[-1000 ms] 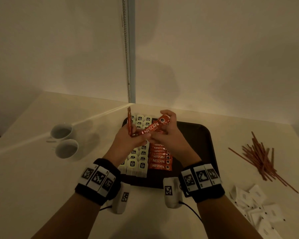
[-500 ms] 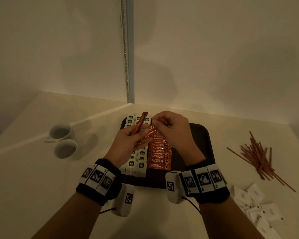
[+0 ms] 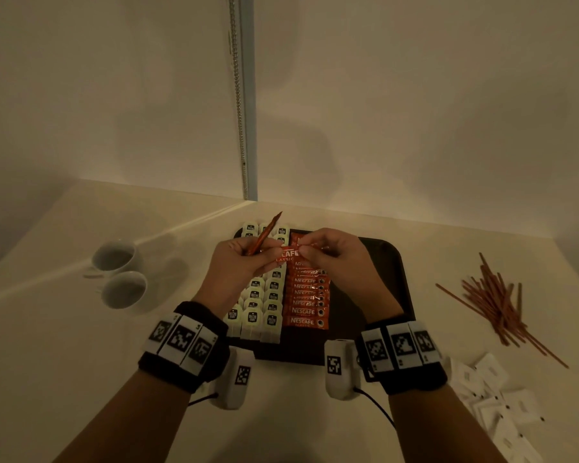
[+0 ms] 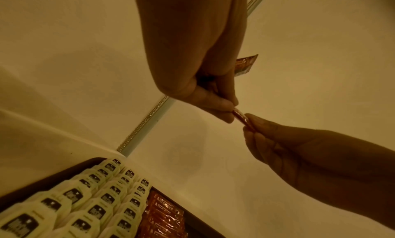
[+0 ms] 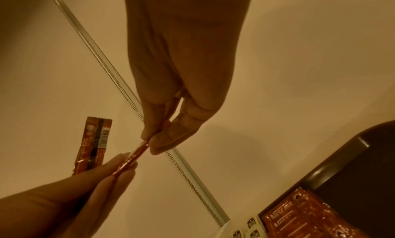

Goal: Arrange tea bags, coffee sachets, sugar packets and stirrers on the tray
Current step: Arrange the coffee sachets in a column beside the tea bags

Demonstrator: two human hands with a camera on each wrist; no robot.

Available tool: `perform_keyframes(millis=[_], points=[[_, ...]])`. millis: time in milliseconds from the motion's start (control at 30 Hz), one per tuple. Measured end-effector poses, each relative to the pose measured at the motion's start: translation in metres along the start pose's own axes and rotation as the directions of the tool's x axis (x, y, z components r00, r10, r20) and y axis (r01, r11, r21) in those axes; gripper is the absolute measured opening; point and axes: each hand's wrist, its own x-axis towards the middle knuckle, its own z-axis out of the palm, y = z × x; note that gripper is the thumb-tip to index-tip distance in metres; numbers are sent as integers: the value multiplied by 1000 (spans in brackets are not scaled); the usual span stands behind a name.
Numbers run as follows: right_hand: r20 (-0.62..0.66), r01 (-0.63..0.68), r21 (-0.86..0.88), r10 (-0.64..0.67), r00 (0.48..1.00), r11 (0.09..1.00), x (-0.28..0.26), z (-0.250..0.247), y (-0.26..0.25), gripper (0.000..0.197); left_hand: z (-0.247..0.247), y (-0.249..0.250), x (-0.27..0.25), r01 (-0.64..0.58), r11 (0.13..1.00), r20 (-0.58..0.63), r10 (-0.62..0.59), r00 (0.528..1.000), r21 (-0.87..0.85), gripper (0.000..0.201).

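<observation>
A dark tray (image 3: pixel 381 279) holds rows of white tea bags (image 3: pixel 258 305) and a column of orange coffee sachets (image 3: pixel 306 295). Over the column's far end, both hands hold one coffee sachet (image 3: pixel 290 255) level. My left hand (image 3: pixel 271 253) pinches its left end and my right hand (image 3: pixel 306 250) pinches its right end. The left hand also holds a spare sachet (image 3: pixel 264 235) that points up and to the right. In the right wrist view the shared sachet (image 5: pixel 138 150) runs between the fingertips, with the spare sachet (image 5: pixel 94 143) beside it. The left wrist view shows the same pinch on the shared sachet (image 4: pixel 240 117).
Two white cups (image 3: pixel 114 259) (image 3: pixel 124 289) stand left of the tray. A loose pile of brown stirrers (image 3: pixel 492 302) lies to the right, and white sugar packets (image 3: pixel 492 406) are scattered at the near right. The tray's right half is bare. A wall corner stands behind.
The shared sachet came down from a raised diagonal to lie level over the far end of the coffee column. The spare sachet in the left hand tilted to the right.
</observation>
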Motion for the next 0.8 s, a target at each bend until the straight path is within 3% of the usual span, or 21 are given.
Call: perform_keyframes(millis=[267, 367, 500, 667, 800], points=[[16, -94, 132, 93, 996, 987, -3, -11, 6, 11, -7, -1, 1, 12, 1000, -35, -12, 999, 4, 11], [49, -79, 34, 77, 996, 996, -3, -16, 14, 12, -11, -4, 0, 25, 998, -42, -23, 999, 58, 16], [81, -146, -244, 170, 982, 959, -9, -28, 48, 7, -30, -10, 5, 73, 957, -178, -23, 984, 281, 21], [134, -354, -346, 419, 898, 869, -29, -19, 104, 12, -39, -8, 5, 189, 976, -222, -162, 961, 106, 15], [145, -389, -356, 461, 876, 850, -40, -5, 132, 14, -42, -8, 6, 234, 969, -206, -212, 955, 84, 19]])
